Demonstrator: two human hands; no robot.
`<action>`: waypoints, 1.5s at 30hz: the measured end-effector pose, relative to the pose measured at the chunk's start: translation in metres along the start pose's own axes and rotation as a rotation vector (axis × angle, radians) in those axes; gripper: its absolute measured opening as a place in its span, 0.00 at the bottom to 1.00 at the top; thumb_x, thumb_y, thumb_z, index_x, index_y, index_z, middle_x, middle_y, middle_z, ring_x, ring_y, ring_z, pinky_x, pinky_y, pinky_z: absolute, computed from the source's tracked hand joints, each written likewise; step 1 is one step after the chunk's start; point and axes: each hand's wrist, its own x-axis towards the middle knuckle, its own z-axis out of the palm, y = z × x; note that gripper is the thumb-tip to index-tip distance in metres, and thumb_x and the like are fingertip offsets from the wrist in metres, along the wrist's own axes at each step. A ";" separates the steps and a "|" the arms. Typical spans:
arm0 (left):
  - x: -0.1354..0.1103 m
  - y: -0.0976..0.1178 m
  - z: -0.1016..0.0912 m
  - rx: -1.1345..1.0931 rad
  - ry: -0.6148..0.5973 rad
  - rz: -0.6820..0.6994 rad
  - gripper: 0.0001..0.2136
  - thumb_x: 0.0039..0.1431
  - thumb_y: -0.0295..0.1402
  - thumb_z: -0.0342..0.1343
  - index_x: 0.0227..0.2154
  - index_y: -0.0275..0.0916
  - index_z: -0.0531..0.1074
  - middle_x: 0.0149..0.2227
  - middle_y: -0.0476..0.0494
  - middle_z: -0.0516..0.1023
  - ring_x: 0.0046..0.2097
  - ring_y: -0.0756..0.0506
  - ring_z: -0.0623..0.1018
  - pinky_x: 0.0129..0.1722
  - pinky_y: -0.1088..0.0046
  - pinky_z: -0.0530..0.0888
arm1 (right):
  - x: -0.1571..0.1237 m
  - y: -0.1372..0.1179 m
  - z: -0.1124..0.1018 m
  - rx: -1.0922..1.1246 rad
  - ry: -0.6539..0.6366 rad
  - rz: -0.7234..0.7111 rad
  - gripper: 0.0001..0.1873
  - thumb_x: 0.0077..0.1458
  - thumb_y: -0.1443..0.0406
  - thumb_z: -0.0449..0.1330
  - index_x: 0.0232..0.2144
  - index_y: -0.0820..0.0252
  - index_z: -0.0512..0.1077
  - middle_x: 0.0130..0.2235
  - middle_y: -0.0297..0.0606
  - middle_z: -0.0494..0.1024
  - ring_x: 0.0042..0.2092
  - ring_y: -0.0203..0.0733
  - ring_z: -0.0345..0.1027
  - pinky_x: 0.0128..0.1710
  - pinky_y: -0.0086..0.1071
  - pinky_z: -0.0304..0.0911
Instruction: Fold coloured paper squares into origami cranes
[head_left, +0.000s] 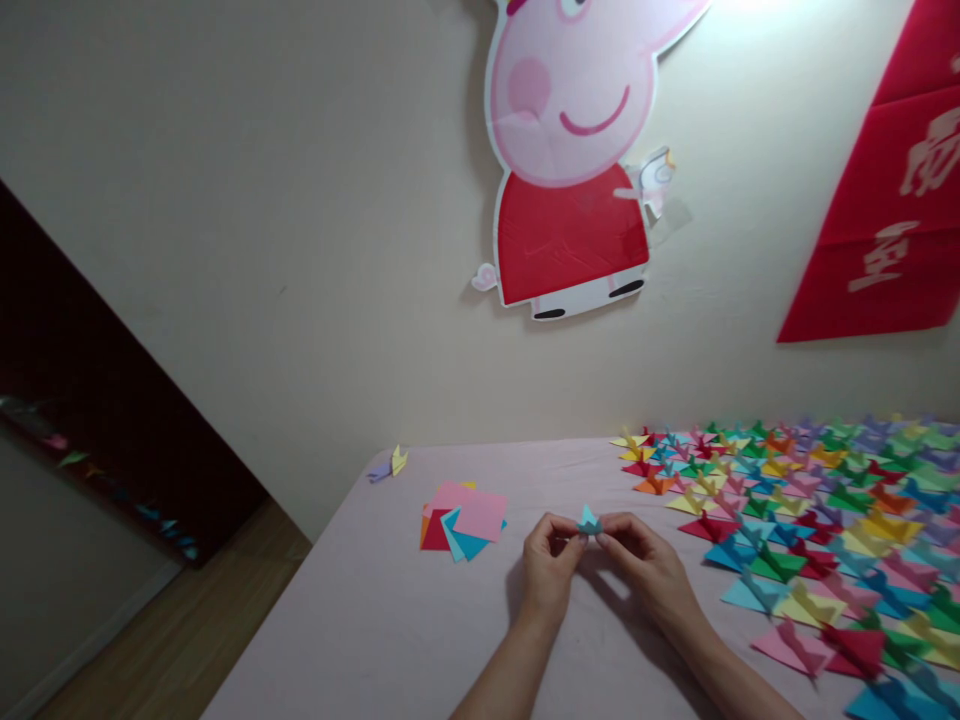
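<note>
A small light-blue folded paper [589, 521] is pinched between my two hands, a little above the table, its pointed tip upward. My left hand [553, 562] grips its left side with thumb and fingertips. On its right side, my right hand [643, 558] holds it the same way, fingers curled. The fingertips cover the lower edges of the paper. Left of my hands lies a loose pile of square paper sheets, with a pink sheet [480, 512] on top and a red sheet [436, 531] beside it.
Rows of colourful folded paper cranes [806, 605] spread over the table's right side. Two more folded pieces, one a yellow folded paper [399, 461], lie at the far left corner. A pink cloth [390, 610] covers the table, which meets the wall [337, 250] behind.
</note>
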 end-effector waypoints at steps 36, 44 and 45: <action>-0.005 -0.001 0.000 0.125 -0.117 -0.027 0.13 0.52 0.37 0.62 0.38 0.41 0.66 0.30 0.52 0.69 0.31 0.50 0.69 0.33 0.76 0.66 | 0.001 -0.006 0.007 0.061 -0.100 0.147 0.24 0.40 0.45 0.70 0.21 0.58 0.72 0.23 0.31 0.71 0.28 0.38 0.62 0.31 0.34 0.59; -0.006 0.006 -0.002 0.323 -0.197 0.036 0.07 0.54 0.33 0.58 0.24 0.39 0.68 0.27 0.52 0.67 0.32 0.48 0.65 0.33 0.73 0.62 | 0.002 -0.012 0.002 0.082 -0.072 0.144 0.21 0.38 0.48 0.72 0.20 0.58 0.73 0.24 0.31 0.70 0.30 0.40 0.62 0.33 0.35 0.60; -0.005 0.007 -0.001 0.335 -0.193 0.039 0.07 0.54 0.33 0.58 0.24 0.39 0.67 0.26 0.52 0.66 0.32 0.48 0.65 0.33 0.73 0.62 | 0.002 -0.012 0.002 0.075 -0.072 0.141 0.21 0.38 0.48 0.72 0.20 0.58 0.74 0.24 0.31 0.70 0.30 0.41 0.62 0.33 0.36 0.60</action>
